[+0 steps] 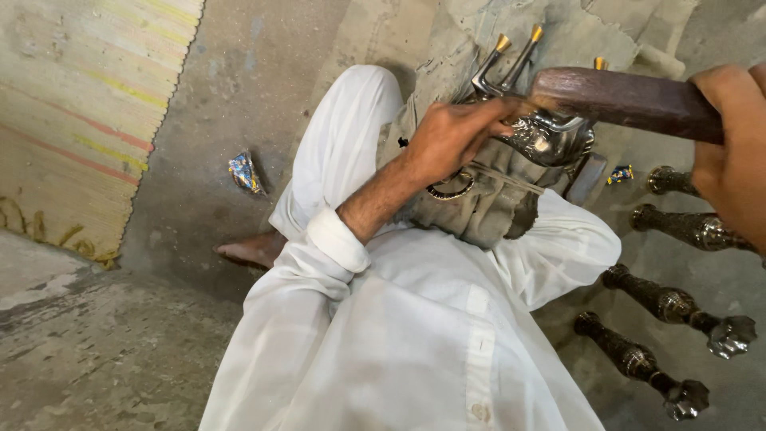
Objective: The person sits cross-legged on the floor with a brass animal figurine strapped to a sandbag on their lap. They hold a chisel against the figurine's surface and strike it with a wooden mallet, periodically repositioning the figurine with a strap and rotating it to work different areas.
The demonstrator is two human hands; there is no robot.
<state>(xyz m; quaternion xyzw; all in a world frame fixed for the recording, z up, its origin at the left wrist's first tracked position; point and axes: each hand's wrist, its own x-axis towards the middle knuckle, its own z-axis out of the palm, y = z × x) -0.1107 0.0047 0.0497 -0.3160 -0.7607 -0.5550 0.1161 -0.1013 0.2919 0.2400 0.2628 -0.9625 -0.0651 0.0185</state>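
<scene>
Seated cross-legged on concrete floor [199,104], white clothing, viewed from above. Left hand [455,136] w/ fingers curled over a shiny metal piece [550,136], pressing it down onto a grey cloth [479,199] bunched in the lap; grasp firm, thumb side hidden. Piece ornate, embossed, silver-toned, w/ three prongs [507,60] rising at its far side, each tipped in brass colour. Right hand [734,152] at frame's right edge, clenched round the end of a dark wooden mallet [630,100]; mallet head level, touching or just above top of piece, exact contact not discernible. Thin bangle-like ring [451,190] lying on cloth just below left wrist. Rolled white cuff [339,239] at left forearm. Bare foot [251,251] showing beside left knee. On floor to right, four turned metal legs [670,303], dark w/ polished faceted ends, laid roughly parallel, near but apart from right knee. Two small crumpled foil wrappers: one [243,172] left of the knee, one [621,173] beside upper legs. Woven mat [80,104], pale w/ red and yellow stripes, at upper left, well apart from the work. Sacking [574,32] spread on floor beyond the piece.
</scene>
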